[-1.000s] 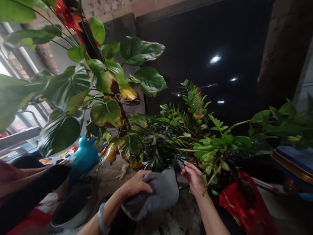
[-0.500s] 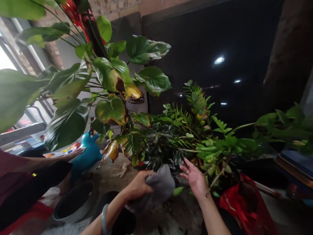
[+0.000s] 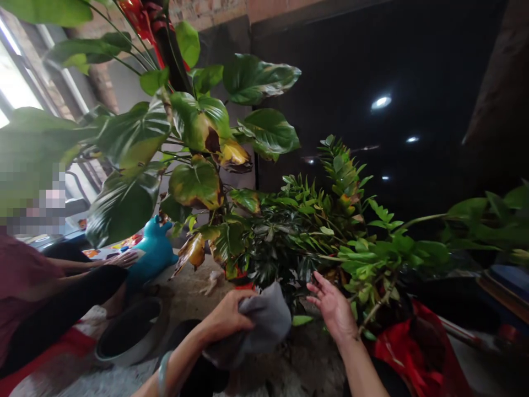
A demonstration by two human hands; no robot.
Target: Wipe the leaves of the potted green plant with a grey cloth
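Note:
A grey cloth (image 3: 266,320) is bunched in my left hand (image 3: 229,317), its thumb and fingers closed around one side while the rest hangs down. My right hand (image 3: 333,309) is open, palm up, fingers apart with nothing in them. Its fingertips are by the dark lower leaves (image 3: 268,259) of the potted plants; whether they touch a leaf I cannot tell. A single green leaf (image 3: 302,320) shows between my two hands. Just right of my right hand is a bright green leafy plant (image 3: 384,253).
A tall plant with large, partly yellowed leaves (image 3: 196,184) rises at left. Beyond it stand a blue animal-shaped object (image 3: 155,248) and a seated person (image 3: 37,292). A grey bucket (image 3: 130,331) sits on the floor. A red bag (image 3: 417,347) lies at right, before a dark panel (image 3: 330,99).
The view has shifted slightly left, so more of the seated person shows. My left hand has moved slightly left with the cloth. My right hand stays open in nearly the same place.

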